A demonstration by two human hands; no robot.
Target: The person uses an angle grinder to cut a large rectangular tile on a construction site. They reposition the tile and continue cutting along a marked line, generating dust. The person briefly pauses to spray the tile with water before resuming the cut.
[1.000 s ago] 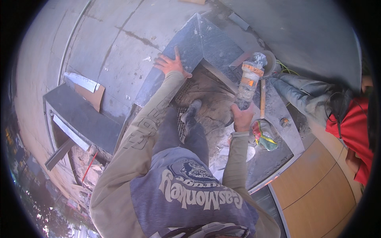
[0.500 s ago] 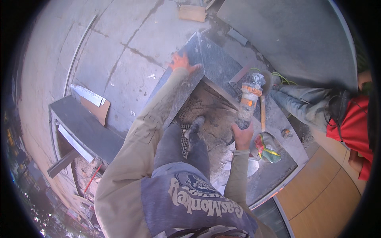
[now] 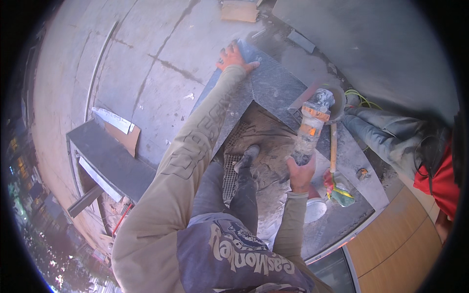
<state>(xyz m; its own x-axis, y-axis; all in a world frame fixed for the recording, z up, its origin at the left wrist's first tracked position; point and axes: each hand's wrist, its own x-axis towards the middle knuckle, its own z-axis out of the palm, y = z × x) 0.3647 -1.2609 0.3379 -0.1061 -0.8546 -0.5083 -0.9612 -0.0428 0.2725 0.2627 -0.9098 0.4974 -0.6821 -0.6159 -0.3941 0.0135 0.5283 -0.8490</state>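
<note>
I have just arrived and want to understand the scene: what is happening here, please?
A person stands over a dusty cut-out in dark grey stone slabs. The right hand grips a dust-covered angle grinder with an orange band, its disc end near the slab's inner edge. The left hand presses flat on the slab's far corner. Another person in grey trousers sits close on the right.

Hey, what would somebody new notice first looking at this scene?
Probably the dusty orange-banded angle grinder at centre right, gripped by the right hand with its disc at the edge of the dark grey stone slab. The left hand presses flat on that slab's far corner, near the top. At the right edge, another person's grey trouser leg lies beside the work.
</note>
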